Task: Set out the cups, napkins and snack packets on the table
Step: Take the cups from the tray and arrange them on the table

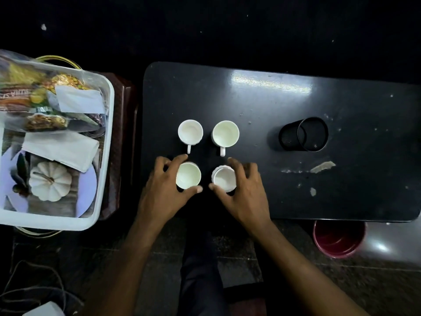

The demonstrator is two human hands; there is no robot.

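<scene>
Our left hand curls round the near-left cup and our right hand round the near-right cup on the table; napkins and snack packets lie in the tray at left

Table is bare all round the black holder; left of it, well apart, four cups stand clustered.
</scene>
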